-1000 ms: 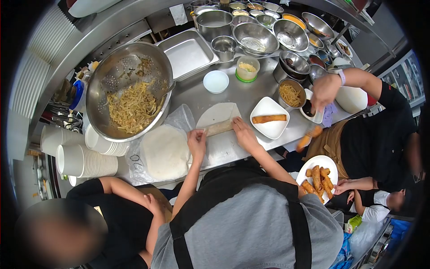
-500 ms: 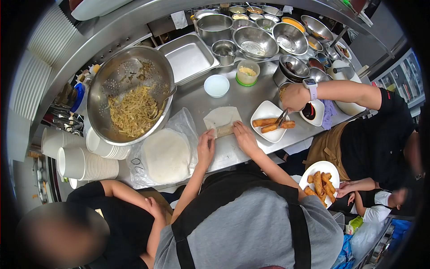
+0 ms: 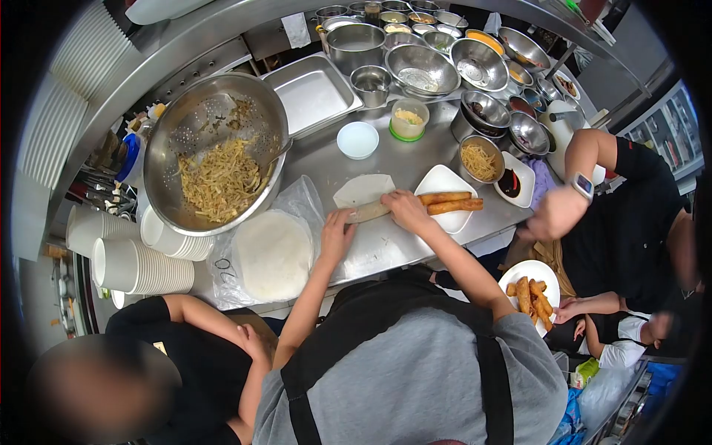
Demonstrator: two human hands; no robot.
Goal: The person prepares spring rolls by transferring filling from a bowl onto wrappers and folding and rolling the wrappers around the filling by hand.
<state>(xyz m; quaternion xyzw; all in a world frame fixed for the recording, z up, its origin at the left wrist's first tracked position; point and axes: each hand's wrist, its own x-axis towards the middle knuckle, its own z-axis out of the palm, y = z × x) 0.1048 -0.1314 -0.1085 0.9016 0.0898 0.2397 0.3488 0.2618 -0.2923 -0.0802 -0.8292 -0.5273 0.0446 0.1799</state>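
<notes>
On the steel counter lies an unfried spring roll (image 3: 368, 212), a pale wrapper rolled into a tube. Its loose wrapper flap (image 3: 363, 188) is spread flat on the far side. My left hand (image 3: 337, 234) has its fingers closed at the roll's left end. At the other end, my right hand (image 3: 406, 212) grips the roll, fingers bent over it. Left of my hands, a stack of round wrappers (image 3: 273, 258) rests on a plastic bag (image 3: 222, 271). A large colander (image 3: 159, 152) of shredded filling (image 3: 222, 182) stands beyond the stack.
Close to my right hand is a white plate (image 3: 445, 178) with two fried rolls (image 3: 452, 203). A white bowl (image 3: 357, 141) and a green-based tub (image 3: 408, 122) stand ahead. A co-worker's hand (image 3: 556, 211) is at right; another person (image 3: 193, 371) stands at left.
The wrapper has been rolled further away from me, leaving a shorter flap. The co-worker's hand has left the fried rolls and moved right, uncovering a bowl of yellow shreds.
</notes>
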